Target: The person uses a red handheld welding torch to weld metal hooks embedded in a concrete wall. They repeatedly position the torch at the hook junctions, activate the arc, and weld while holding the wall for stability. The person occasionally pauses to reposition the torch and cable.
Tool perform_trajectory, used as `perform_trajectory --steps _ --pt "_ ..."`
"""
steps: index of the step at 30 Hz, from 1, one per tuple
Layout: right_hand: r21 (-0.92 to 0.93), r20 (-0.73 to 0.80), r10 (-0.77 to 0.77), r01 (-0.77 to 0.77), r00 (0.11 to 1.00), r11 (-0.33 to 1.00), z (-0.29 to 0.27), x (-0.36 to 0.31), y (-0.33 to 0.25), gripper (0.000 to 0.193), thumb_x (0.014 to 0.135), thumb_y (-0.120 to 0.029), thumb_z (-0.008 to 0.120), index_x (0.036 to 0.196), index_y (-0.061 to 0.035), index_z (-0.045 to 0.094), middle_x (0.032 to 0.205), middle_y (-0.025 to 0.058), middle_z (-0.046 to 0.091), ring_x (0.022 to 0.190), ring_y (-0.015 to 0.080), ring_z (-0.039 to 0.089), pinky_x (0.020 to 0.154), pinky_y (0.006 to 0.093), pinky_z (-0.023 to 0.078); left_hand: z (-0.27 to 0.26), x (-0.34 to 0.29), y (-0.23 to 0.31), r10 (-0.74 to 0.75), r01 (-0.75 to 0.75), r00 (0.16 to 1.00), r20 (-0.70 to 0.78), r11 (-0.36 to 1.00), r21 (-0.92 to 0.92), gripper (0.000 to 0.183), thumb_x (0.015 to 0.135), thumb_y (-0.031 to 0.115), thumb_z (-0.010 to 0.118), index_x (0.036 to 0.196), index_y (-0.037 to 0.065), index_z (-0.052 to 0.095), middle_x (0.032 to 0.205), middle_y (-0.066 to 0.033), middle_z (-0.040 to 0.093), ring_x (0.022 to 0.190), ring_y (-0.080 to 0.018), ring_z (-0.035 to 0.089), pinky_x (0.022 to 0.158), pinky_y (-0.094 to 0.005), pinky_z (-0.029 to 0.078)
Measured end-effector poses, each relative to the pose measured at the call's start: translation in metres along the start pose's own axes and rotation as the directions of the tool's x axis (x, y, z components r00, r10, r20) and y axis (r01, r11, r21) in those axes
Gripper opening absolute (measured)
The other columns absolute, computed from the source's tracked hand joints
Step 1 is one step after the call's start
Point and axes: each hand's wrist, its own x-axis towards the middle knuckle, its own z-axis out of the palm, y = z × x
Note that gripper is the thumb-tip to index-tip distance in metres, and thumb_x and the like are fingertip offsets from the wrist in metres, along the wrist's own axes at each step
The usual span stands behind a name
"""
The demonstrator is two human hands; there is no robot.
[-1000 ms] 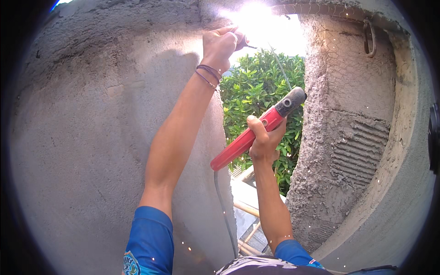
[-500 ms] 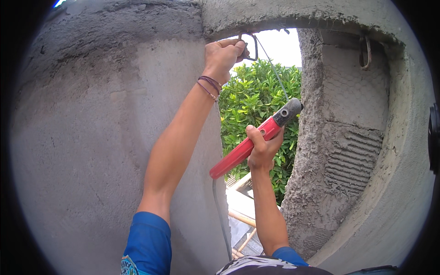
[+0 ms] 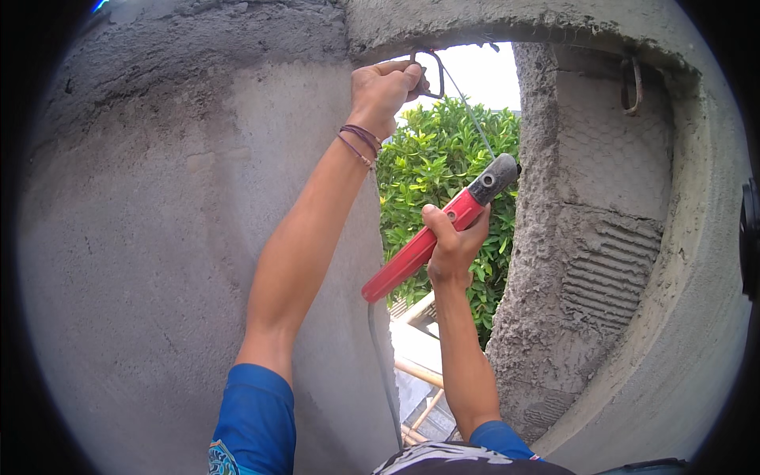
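Up at the arch's underside, my left hand [image 3: 380, 99] grips a bent iron bar loop [image 3: 440, 83], thumb and fingers closed on its left side. My right hand [image 3: 454, 245] is wrapped around the red handle of a welding electrode holder [image 3: 408, 261], which slants up to the right to a dark grey head. From that head a thin welding rod [image 3: 470, 112] rises leftward to the top of the loop. A small orange glow shows there; exact contact is too small to make out. The holder's cable [image 3: 378, 348] hangs from its lower end.
A grey plastered wall [image 3: 158, 261] fills the left. The concrete arch [image 3: 507, 28] curves overhead and down the right side. Another iron loop [image 3: 631, 87] hangs at the upper right. Through the opening are a leafy bush [image 3: 443, 158] and, lower, bamboo poles [image 3: 419, 374].
The holder's head and my right hand have shifted slightly upward. An orange glow now shows near the rod's upper end. My left hand still grips the loop, raised a little in view.
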Motion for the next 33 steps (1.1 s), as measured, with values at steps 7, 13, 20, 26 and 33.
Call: perform_trajectory --steps 7,13,20,26,33 --pt "0.141 0.009 0.02 -0.021 1.0 0.99 -0.006 0.001 0.002 0.041 0.075 -0.009 0.077 0.105 -0.0069 0.048 0.086 0.0007 0.05 0.073 0.011 0.053 0.069 0.0277 0.048 0.001 0.0 0.0 0.007 -0.007 1.0 -0.015 1.0 0.008 0.027 0.09 0.01 0.071 0.109 -0.01 0.069 0.093 -0.0167 0.074 0.084 -0.0214 0.073 0.081 -0.0295 0.061" --pt "0.088 0.008 -0.019 0.018 1.0 0.996 -0.007 0.0 0.0 0.041 0.075 -0.008 0.077 0.105 -0.0071 0.048 0.085 0.0006 0.05 0.073 0.0105 0.053 0.071 0.0267 0.048 -0.002 0.002 -0.001 0.016 -0.017 0.999 0.032 1.0 0.023 0.026 0.089 0.011 0.072 0.106 -0.008 0.07 0.093 -0.0173 0.074 0.084 -0.0217 0.073 0.081 -0.0307 0.061" --pt "0.062 -0.012 -0.077 0.078 0.997 0.995 -0.007 -0.004 -0.001 0.034 0.073 -0.004 0.072 0.097 -0.008 0.048 0.081 -0.0013 0.046 0.067 0.0099 0.046 0.068 0.0261 0.044 0.003 0.002 -0.002 -0.012 0.009 0.999 -0.049 0.999 -0.05 0.017 0.088 0.007 0.071 0.099 -0.007 0.072 0.085 -0.0133 0.073 0.075 -0.0176 0.071 0.069 -0.0285 0.058" --pt "0.07 -0.014 -0.004 0.005 1.0 0.998 -0.009 -0.011 -0.006 0.047 0.075 -0.004 0.075 0.113 -0.0059 0.047 0.088 0.0002 0.049 0.077 0.011 0.053 0.073 0.027 0.048 0.002 0.007 -0.005 -0.017 0.014 0.997 -0.077 0.999 -0.032 0.016 0.083 0.006 0.073 0.094 -0.006 0.075 0.08 -0.0107 0.074 0.069 -0.013 0.069 0.063 -0.0267 0.055" --pt "0.04 -0.026 -0.068 0.069 0.997 0.997 -0.011 -0.005 -0.007 0.035 0.074 -0.004 0.075 0.098 -0.0105 0.049 0.084 -0.0018 0.047 0.07 0.0099 0.05 0.067 0.0268 0.045 0.003 0.011 -0.007 -0.046 0.054 0.993 -0.105 0.996 0.075 0.02 0.078 0.016 0.078 0.094 0.004 0.08 0.086 -0.0111 0.077 0.078 -0.0173 0.074 0.081 -0.0291 0.059"
